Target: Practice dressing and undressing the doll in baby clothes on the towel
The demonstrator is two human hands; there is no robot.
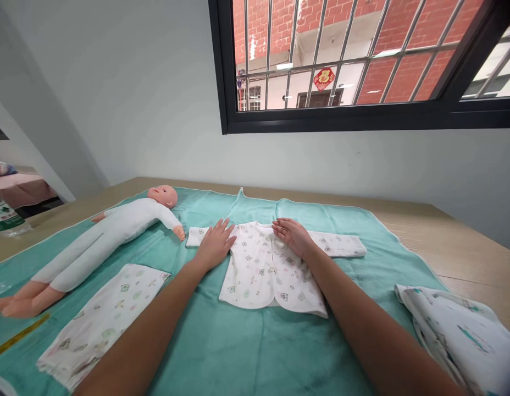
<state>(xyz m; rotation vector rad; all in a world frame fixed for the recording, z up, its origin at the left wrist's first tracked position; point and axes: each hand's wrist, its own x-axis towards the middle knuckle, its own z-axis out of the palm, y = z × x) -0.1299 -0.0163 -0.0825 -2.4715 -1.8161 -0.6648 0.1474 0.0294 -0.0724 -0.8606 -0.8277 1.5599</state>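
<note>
Head view: our shirt point(261, 272) lay flat
Left hand point(215, 243): spread on its sleeve
Right hand point(293, 236): loosely curled at its chest

A pale wooden table point(456, 250) carries a spread green cloth point(222, 352) and a plastic bottle point(6, 219)

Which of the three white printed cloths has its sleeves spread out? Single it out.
The white fabric jacket with small prints, in the middle. The pastel-printed white cloth on the left and the folded white cloth with green marks on the right show no sleeves.
</note>
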